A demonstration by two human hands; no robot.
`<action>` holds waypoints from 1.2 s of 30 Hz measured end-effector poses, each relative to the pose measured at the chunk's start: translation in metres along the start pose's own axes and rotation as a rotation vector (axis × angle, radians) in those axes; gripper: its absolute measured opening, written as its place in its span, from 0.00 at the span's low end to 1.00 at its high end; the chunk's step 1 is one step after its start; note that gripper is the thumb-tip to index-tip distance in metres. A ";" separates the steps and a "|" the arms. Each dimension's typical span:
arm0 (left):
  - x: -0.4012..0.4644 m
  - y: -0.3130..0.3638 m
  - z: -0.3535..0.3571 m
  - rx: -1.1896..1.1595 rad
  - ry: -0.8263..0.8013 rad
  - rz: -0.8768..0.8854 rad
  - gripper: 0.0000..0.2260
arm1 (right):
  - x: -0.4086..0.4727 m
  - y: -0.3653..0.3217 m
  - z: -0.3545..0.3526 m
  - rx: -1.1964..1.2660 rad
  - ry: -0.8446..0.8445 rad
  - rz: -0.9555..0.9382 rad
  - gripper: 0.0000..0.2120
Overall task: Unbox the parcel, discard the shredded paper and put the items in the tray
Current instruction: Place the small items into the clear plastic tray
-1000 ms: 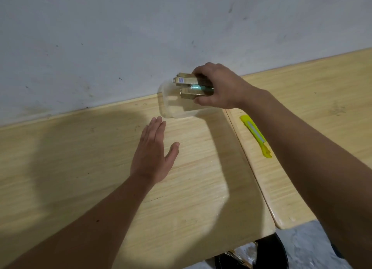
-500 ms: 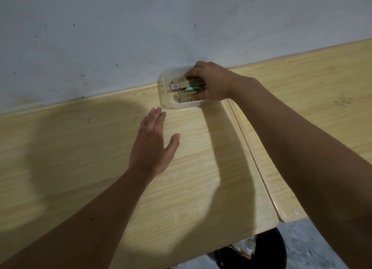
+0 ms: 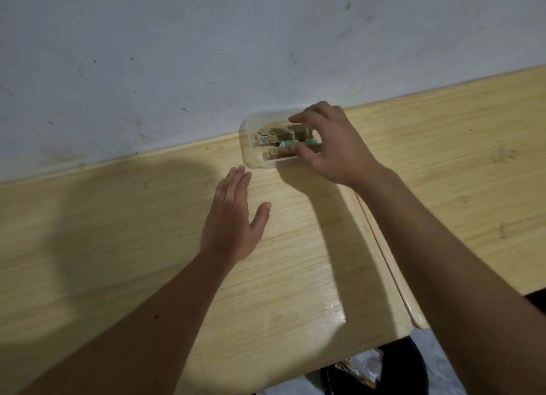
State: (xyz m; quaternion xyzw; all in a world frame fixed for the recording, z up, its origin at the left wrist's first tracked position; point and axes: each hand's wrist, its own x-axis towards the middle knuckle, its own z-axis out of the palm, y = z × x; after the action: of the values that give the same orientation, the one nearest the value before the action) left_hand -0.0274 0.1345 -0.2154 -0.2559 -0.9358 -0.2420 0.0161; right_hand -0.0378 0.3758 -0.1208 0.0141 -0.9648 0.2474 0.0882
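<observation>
So this looks like the last leg of the job, the "put the items in the tray" part. The clear plastic tray (image 3: 251, 146) sits at the back edge of the surface (image 3: 295, 261), right up against the wall (image 3: 206, 54), and there are already a few gold-coloured little boxes (image 3: 273, 139) lying in it with a teal one (image 3: 288, 143) wedged between them. The right hand (image 3: 331, 146) is down over the tray's right end, fingers (image 3: 298, 118) loosely curled and a bit spread over the boxes, thumb touching the teal one. Can't honestly tell if it's still gripping anything or just letting go. The left hand (image 3: 233, 220) is flat and open near the tray's front edge, fingers together and thumb out, not holding anything and not touching the tray as far as I can see. No parcel or shredded paper in view, so I'd guess that part's sorted. Next move, I reckon: let go cleanly, lift the right hand straight up so it doesn't drag the boxes or tip the light tray.
</observation>
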 end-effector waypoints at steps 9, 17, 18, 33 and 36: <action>-0.001 -0.004 0.007 0.014 0.061 0.052 0.29 | -0.111 -0.017 0.051 -0.010 0.213 0.239 0.24; -0.005 -0.005 0.010 0.020 0.086 0.088 0.29 | -0.115 -0.013 0.090 -0.239 -0.104 0.319 0.33; -0.006 -0.006 0.010 0.024 0.085 0.094 0.29 | -0.116 -0.014 0.091 -0.251 -0.110 0.318 0.33; -0.011 -0.005 0.005 0.263 -0.211 0.040 0.34 | -0.129 -0.034 0.073 -0.210 -0.294 0.351 0.33; -0.001 -0.002 -0.003 0.289 -0.330 -0.001 0.34 | -0.150 -0.048 0.044 -0.158 -0.414 0.354 0.32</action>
State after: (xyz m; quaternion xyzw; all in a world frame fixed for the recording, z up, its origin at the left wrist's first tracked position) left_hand -0.0276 0.1315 -0.2136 -0.2866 -0.9508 -0.0602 -0.1008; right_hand 0.1062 0.3103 -0.1629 -0.1113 -0.9659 0.1751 -0.1547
